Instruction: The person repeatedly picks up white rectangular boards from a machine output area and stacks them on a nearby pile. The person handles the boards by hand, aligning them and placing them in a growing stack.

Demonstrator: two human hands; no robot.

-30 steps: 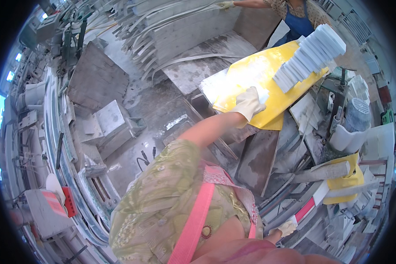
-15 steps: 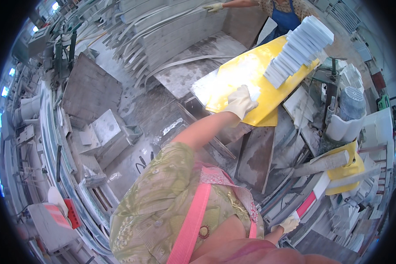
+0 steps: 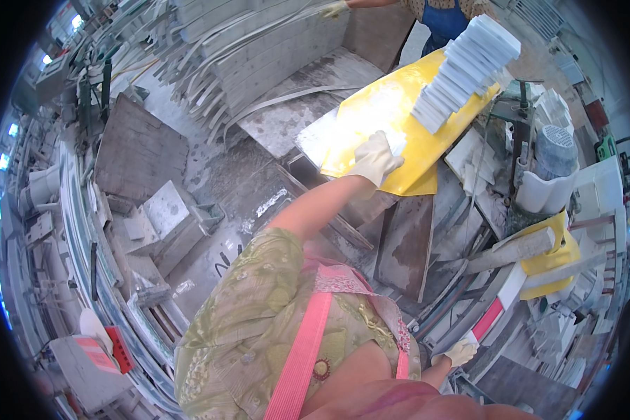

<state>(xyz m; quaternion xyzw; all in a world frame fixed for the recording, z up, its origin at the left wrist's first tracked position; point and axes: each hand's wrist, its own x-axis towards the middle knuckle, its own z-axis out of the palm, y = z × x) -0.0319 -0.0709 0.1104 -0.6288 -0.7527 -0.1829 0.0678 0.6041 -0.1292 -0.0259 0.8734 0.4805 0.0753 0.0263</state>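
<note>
My left hand [image 3: 375, 161], in a pale glove, is closed over the near part of a yellow sheet [image 3: 434, 143]. A small white piece [image 3: 397, 143] shows at its fingers; glare blurs its shape. Farther along the sheet lies a row of stacked white slabs [image 3: 462, 70], leaning on one another. Low on the right, my right hand [image 3: 461, 352], also gloved, has its fingers bent by the white end of a long bar [image 3: 508, 288] with a pink band. What it grips, if anything, is hidden.
Across the sheet stands a person in a blue apron [image 3: 444, 24], one gloved hand on long grey strips [image 3: 259, 45]. A brown board [image 3: 140, 143] leans at left near a grey block [image 3: 168, 208]. At right are a motor [image 3: 557, 148] and another yellow sheet [image 3: 549, 255].
The view has shifted slightly, so the sheet and slabs sit a little farther left and higher. My left hand stays over the yellow sheet and my right hand by the bar.
</note>
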